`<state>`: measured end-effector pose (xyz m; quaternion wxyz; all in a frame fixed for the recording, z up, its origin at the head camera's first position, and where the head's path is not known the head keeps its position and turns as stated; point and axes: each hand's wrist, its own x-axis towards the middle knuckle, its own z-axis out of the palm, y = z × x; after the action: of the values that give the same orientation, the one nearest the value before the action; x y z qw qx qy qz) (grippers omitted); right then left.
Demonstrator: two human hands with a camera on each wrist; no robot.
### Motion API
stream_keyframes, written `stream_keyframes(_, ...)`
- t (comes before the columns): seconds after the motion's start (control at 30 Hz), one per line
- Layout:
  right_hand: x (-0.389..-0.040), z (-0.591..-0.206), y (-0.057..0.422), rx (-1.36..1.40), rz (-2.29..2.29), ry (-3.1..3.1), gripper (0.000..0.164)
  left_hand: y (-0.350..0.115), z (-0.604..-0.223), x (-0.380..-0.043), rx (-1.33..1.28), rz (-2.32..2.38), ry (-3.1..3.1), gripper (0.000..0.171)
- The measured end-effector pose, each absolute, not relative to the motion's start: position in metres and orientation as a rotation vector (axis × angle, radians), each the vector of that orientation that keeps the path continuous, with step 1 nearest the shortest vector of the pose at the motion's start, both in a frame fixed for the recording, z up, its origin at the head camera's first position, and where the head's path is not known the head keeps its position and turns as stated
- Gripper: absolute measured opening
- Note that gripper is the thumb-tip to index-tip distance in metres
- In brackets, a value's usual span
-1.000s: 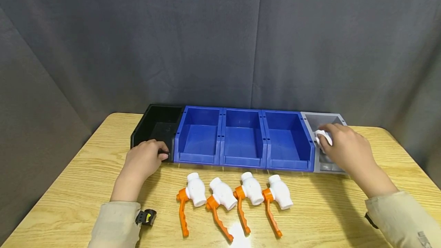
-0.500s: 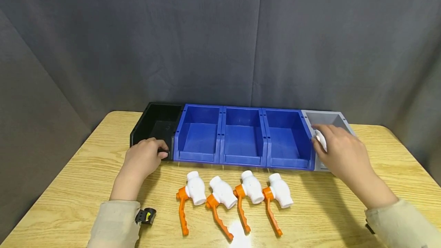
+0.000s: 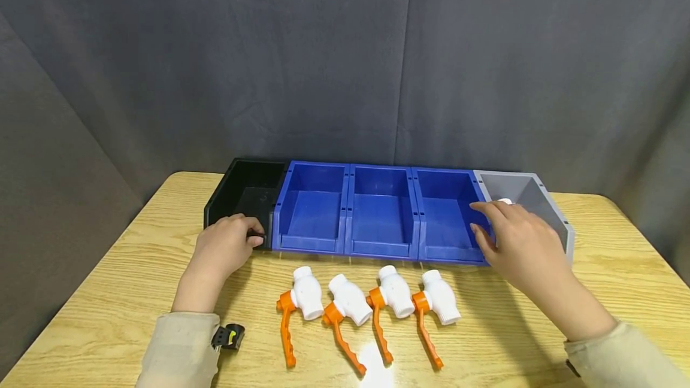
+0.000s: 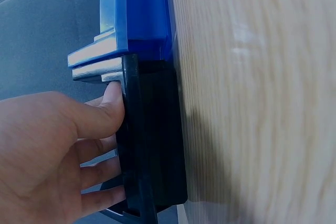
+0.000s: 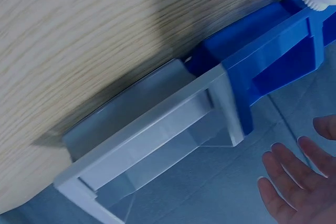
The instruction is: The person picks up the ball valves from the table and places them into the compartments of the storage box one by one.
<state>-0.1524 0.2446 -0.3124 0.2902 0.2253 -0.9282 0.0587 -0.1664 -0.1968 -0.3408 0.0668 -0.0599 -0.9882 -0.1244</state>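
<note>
My left hand grips the front lip of the black bin at the row's left end. In the left wrist view its thumb lies on the rim, with the other fingers bent in over the edge. My right hand is over the border between the right blue bin and the grey bin. Its fingers are loosely spread, thumb apart, and hold nothing; the right wrist view shows the same hand with bare fingertips. Behind its knuckles a bit of a white thing shows in the grey bin, mostly hidden.
Several white ball valves with orange lever handles, such as the leftmost valve, lie in a row on the wooden table before the bins. Two further blue bins stand mid-row. A grey curtain hangs behind.
My right hand has let go of the white thing in the grey bin and moved left toward the blue bin, its fingers opening. The left hand stays on the black bin.
</note>
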Motion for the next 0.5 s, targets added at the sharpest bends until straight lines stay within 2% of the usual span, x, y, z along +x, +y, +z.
stream_keyframes(0.5, -0.132, -0.317, 0.215, 0.729, 0.297, -2.512, 0.034, -0.197, -0.338, -0.165, -0.181, -0.394, -2.988, 0.014)
